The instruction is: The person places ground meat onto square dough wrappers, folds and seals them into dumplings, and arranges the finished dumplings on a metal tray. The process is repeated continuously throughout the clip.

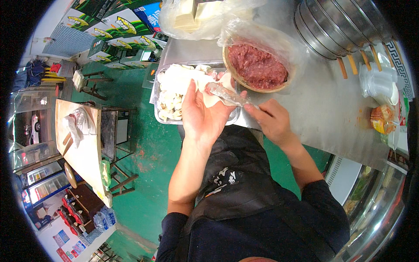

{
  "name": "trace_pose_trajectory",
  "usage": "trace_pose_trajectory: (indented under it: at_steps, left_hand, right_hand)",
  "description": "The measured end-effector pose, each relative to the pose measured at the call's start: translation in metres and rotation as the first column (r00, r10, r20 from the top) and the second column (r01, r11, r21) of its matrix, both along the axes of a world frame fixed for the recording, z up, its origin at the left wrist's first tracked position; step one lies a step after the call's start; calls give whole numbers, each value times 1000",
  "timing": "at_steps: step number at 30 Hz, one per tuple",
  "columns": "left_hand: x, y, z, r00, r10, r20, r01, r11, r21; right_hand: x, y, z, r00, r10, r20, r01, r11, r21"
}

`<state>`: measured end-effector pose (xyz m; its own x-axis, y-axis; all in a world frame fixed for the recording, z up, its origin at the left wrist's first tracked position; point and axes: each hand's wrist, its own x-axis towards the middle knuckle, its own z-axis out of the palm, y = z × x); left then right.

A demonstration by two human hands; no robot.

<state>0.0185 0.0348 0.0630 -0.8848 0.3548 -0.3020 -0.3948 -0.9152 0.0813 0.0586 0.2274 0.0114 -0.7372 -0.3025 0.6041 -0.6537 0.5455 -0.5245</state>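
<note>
My left hand [203, 114] is palm up over a metal tray [157, 113], with thin pale dough wrappers [209, 100] resting across its fingers. In my right hand [271, 122] is a flat spatula [226, 93], smeared with minced meat; its blade lies against the dough near a pink dab of meat. Folded wontons [171, 104] fill the tray's left side. To the right of the tray stands a round bowl [233, 78] of red minced meat [257, 65], partly covered by clear plastic film [262, 34]. The dough and my hands hide part of the tray.
Stacked square wrappers [186, 18] sit in a plastic bag behind the tray. Round metal vessels [330, 28] and wooden handles [342, 68] occupy the steel table's [314, 111] far right. Clear plastic tubs [379, 80] and an orange jar [382, 118] line its right edge.
</note>
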Motion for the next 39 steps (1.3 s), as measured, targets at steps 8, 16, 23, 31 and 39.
trace_pose_trajectory:
  at_steps: [8, 16, 23, 31, 39]
  left_hand:
    - [-18, -29, -11, 984, 175, -18, -175, 970, -170]
    - [-12, -10, -2, 975, 166, -149, -207, 920, -332]
    - [3, 5, 1, 979, 147, -143, -196, 880, -433]
    - [-26, -27, -43, 971, 142, -193, -237, 685, -688]
    - [-11, 2, -42, 790, -532, -305, -565, -436, -701]
  right_hand:
    - [5, 9, 1, 999, -9, -51, 7, 999, -47]
    - [-10, -1, 15, 982, 69, -175, -60, 997, 57]
    - [-14, -7, 21, 999, 52, -8, -53, 996, -74]
    - [1, 36, 73, 973, -202, 110, 178, 964, 196]
    - [0, 49, 79, 915, -280, 291, 191, 935, 299]
